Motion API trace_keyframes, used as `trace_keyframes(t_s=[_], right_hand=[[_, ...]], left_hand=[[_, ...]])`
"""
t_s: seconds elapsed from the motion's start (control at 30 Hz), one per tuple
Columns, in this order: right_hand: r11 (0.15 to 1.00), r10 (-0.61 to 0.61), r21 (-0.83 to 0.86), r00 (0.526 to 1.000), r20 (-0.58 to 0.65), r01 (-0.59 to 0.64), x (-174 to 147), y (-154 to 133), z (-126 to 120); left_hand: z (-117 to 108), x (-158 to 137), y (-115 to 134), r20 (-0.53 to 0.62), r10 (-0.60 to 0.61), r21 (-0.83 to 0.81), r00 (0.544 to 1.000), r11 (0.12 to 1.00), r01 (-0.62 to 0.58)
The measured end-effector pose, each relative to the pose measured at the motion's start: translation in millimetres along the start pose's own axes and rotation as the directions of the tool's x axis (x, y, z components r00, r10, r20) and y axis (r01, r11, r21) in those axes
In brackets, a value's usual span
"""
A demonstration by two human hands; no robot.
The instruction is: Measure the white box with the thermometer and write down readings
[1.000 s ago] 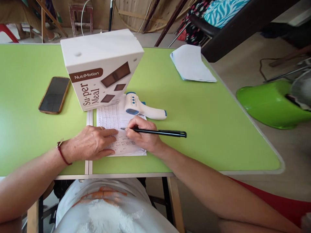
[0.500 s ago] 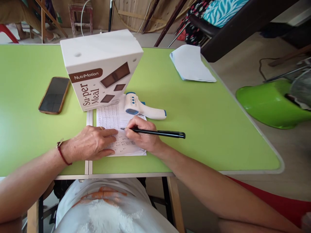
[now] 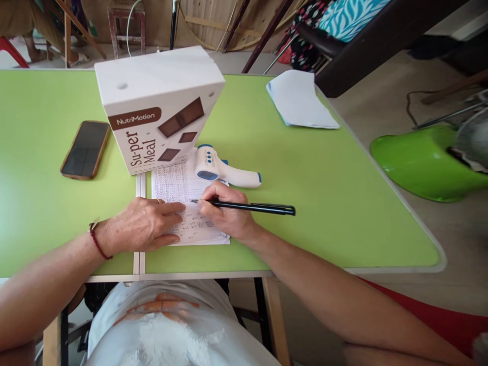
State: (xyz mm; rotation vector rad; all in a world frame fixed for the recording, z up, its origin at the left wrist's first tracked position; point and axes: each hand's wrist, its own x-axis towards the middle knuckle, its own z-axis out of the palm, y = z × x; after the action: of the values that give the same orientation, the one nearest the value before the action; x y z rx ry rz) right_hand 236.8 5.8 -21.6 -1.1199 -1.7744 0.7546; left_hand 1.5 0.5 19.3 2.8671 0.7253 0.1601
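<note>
A black pen (image 3: pixel 253 207) is pinched in my right hand (image 3: pixel 227 209), its tip on or just above a sheet of paper (image 3: pixel 194 235) covered in small handwriting. My left hand (image 3: pixel 152 223) lies flat across the sheet's left side, fingers stretched toward the pen tip. Just beyond my right hand rests a white and blue infrared thermometer (image 3: pixel 224 170), partly over the paper. A white NutriMotion box (image 3: pixel 158 107) stands upright at the paper's far edge and hides part of it.
Left of the box lies a phone (image 3: pixel 86 150) in a brown case. Folded white paper (image 3: pixel 301 99) sits at the far right of the green table (image 3: pixel 324 203). Beyond the right edge is a green plastic bin or stool (image 3: pixel 423 162). A person's legs (image 3: pixel 34 25) show at top left.
My right hand and the pen have shifted slightly to the right along the paper. My left hand and the other things have stayed in place.
</note>
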Motion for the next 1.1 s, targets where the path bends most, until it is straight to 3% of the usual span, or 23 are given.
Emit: trace_keyframes(t_s=[1.1], right_hand=[[1.000,-0.021,-0.016,1.000,0.009,0.022,-0.1,0.6,0.5]], left_hand=[[1.1,-0.1,-0.9,-0.037,0.012,-0.062,0.999,0.998,-0.015]])
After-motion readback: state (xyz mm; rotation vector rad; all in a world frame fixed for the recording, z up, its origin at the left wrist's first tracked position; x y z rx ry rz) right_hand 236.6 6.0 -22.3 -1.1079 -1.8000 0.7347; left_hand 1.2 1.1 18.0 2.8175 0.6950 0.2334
